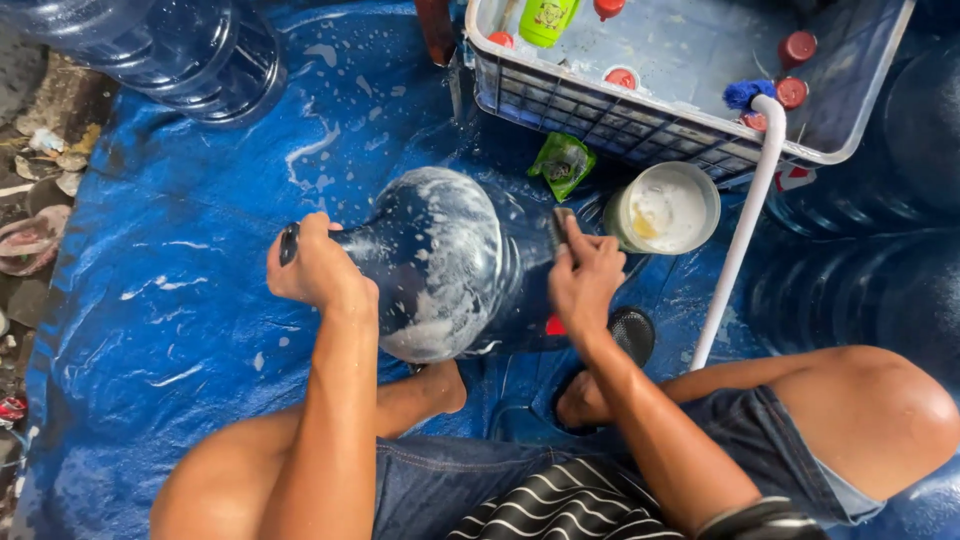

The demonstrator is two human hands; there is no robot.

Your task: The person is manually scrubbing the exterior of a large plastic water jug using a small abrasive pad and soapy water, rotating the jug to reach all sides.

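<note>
Head view is showing a large, clear blue plastic water jug, streaked with white soap foam, lying on its side on a wet blue tarp. Left hand is wrapping closed around the jug's neck. Right hand is pressing a small scrubbing pad against the jug's ribbed body, fingers curled over it. Just beside it, a round white tub of soapy paste is sitting, with a white plastic crate behind.

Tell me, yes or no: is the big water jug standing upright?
No, the water jug lies on its side on the blue tarp, its neck gripped by the left hand.
</note>
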